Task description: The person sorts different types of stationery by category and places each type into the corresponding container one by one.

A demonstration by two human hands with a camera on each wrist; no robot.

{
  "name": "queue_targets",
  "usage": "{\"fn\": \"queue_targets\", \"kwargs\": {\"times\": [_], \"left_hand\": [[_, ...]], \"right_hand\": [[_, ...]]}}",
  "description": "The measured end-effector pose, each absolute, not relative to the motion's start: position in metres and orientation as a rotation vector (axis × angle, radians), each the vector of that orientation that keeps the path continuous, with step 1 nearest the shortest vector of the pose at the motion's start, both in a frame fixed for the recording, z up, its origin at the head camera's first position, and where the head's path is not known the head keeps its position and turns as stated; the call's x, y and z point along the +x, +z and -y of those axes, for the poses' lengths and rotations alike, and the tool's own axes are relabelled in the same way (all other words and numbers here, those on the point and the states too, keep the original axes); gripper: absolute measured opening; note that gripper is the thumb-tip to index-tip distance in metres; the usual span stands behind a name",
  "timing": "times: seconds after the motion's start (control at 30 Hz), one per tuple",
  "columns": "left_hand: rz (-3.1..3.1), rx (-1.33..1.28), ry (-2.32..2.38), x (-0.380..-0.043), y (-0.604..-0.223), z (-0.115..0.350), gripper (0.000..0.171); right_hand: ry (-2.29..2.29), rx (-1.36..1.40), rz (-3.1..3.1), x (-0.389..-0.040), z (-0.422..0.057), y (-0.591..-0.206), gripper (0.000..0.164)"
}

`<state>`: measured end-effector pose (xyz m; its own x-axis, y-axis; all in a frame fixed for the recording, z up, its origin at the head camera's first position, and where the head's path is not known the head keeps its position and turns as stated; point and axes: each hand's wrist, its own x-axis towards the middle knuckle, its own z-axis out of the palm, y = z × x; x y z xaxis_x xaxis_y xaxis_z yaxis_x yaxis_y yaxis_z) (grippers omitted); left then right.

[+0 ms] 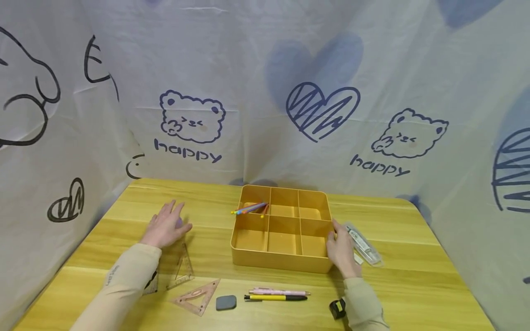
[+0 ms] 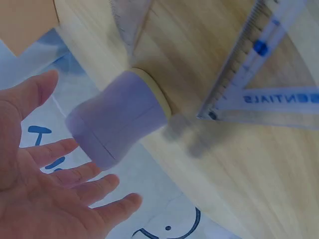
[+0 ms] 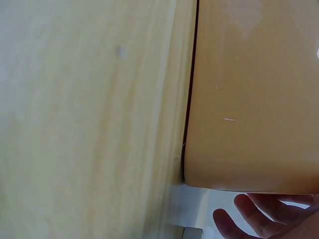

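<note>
My left hand (image 1: 165,228) is at the table's left side, its fingers and thumb spread. In the left wrist view, a purple, waisted tub-like object (image 2: 117,119) with a pale yellow rim stands beside the fingertips; the hand mostly hides it in the head view. My right hand (image 1: 342,248) grips the right wall of a yellow-orange organizer box (image 1: 281,262) with several compartments. In the right wrist view, its fingers (image 3: 259,219) bend against the end of the box. Several colourful pens (image 1: 251,208) lean in the back left compartment.
Clear set squares (image 1: 182,271) and a pink set square (image 1: 200,296) lie front left. Beside them are a grey eraser (image 1: 226,302), a pink pen (image 1: 277,292) and a yellow-black pen (image 1: 275,298). A black tape-like item (image 1: 337,309) and a clear case (image 1: 365,246) lie right.
</note>
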<state>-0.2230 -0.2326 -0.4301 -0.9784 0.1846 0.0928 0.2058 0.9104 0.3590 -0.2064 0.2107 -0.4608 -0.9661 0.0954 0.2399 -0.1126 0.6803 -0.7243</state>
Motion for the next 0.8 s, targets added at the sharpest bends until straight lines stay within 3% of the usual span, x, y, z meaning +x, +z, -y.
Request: {"fn": "queue_targets", "kwargs": {"times": [0.8], "left_hand": [[3.074, -0.219, -0.674, -0.2243, -0.4391, 0.2371, 0.051]], "right_hand": [[1.172, 0.009, 2.604, -0.2061, -0.209, -0.4616, 0.043]]}}
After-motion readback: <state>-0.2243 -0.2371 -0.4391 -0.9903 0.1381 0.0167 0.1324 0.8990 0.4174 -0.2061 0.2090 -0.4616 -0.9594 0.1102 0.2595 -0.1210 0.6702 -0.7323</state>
